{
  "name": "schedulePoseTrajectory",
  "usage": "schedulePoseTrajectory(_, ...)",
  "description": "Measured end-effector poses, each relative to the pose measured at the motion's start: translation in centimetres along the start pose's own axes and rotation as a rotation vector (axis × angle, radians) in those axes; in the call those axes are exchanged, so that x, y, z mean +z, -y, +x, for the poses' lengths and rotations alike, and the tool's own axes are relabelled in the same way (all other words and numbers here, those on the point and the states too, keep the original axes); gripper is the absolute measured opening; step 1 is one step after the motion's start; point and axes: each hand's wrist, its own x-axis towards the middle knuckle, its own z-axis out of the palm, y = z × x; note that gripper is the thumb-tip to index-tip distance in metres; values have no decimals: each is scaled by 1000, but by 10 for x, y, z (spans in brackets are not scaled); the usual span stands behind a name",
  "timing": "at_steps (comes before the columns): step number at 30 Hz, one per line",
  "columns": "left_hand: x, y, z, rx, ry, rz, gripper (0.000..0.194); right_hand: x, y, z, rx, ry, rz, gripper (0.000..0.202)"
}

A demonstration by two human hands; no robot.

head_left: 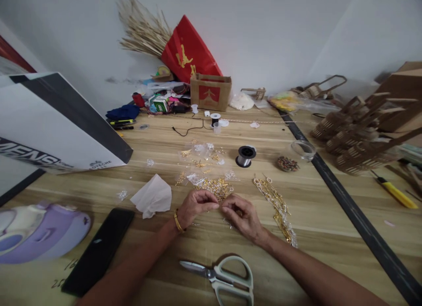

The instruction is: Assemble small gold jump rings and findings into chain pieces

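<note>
My left hand [198, 205], with a gold bracelet [178, 221] at the wrist, is closed in a pinch. Close beside it, my right hand [242, 214] pinches too, with fingertips almost meeting the left ones. Whatever the fingers hold is too small to make out. Just beyond them lies a pile of gold and silver beads [216, 187]. Gold and clear beaded chains [275, 205] stretch out to the right of my right hand. Nearer to me, scissors with pale handles [220, 277] rest on the wooden table.
A spool of silver wire [246, 156] and a jar of mixed beads [295, 156] stand behind the pile. A white tissue [153, 196] and a black phone-like slab [99, 251] lie left. Small woven baskets [359, 134] and a yellow cutter [397, 194] are at right.
</note>
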Motion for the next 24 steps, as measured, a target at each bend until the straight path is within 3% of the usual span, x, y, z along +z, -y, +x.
schedulePoseTrajectory(6,0,1,0,-1,-11,30,22,-1,-1,-1,1,-13,-67,12)
schedulePoseTrajectory(16,1,-1,0,-2,0,19,23,0,-6,-7,-142,52,-202,8)
schedulePoseTrajectory(24,0,0,0,-27,26,-9,26,0,-6,-7,-141,37,-219,7)
